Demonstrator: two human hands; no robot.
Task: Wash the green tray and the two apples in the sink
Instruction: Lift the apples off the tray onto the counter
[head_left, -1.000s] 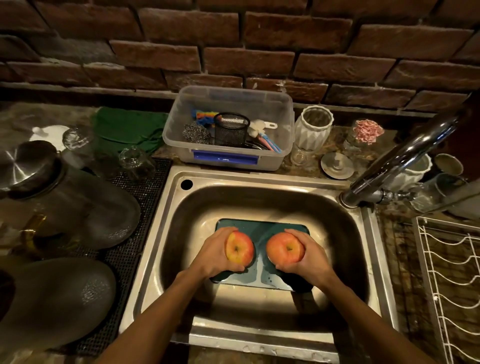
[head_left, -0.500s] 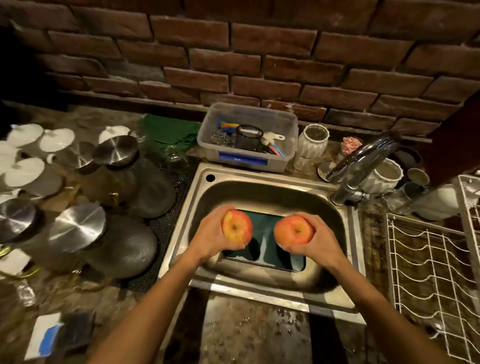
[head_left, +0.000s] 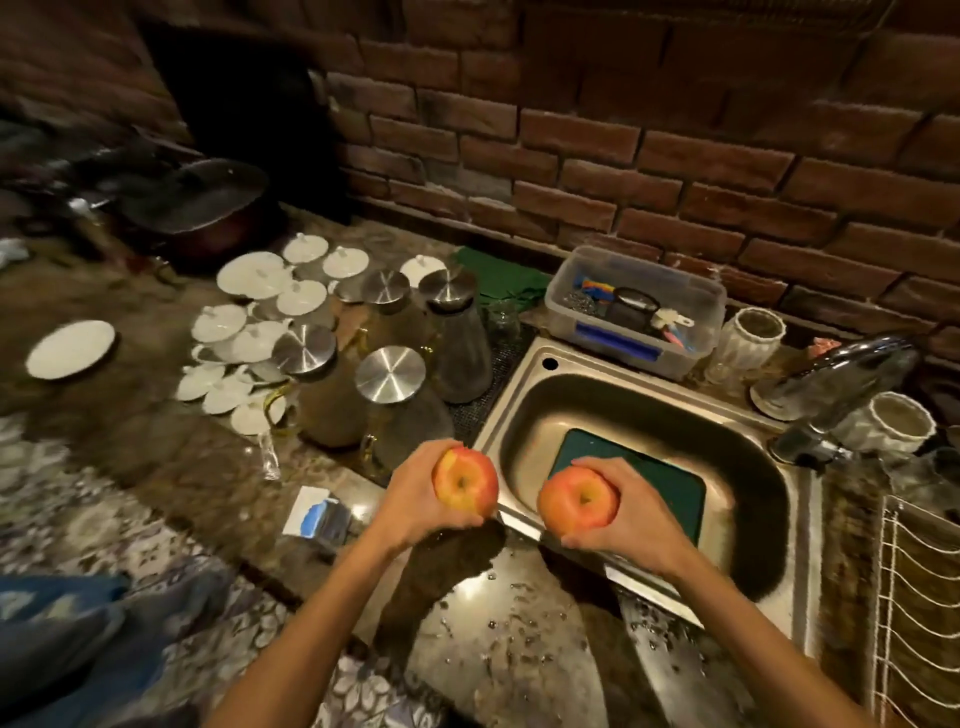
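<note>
Apples: two, one per hand, both held clear of the sink basin w/ stem ends up toward the camera. Left hand (head_left: 415, 501) is wrapped round the left apple (head_left: 464, 483), which sits over the bench just beside the sink's (head_left: 524, 364) left rim. Right hand (head_left: 631, 512) is cupped under and behind the right apple (head_left: 578, 500), over the sink's near edge. Green tray (head_left: 670, 483) lies flat on the sink bottom, partly hidden behind the right hand & apple. Tap (head_left: 841, 374) is at the right, spout reaching over the basin; no running water visible.

Risks, as I judge them:
- Bench near the sink shows droplets, so hands and fruit are prob. wet; a slick apple could slip from a loose hold and roll onto the bench or floor.
- Left apple is outside the basin, so a drop there lands by the lidded glass jars (head_left: 389, 395) crowded just left of the sink.
- If dropped into the basin, an apple hits the tray or steel and could bruise.
- Blurred edges of the view make exact clearances hard to tell.
</note>
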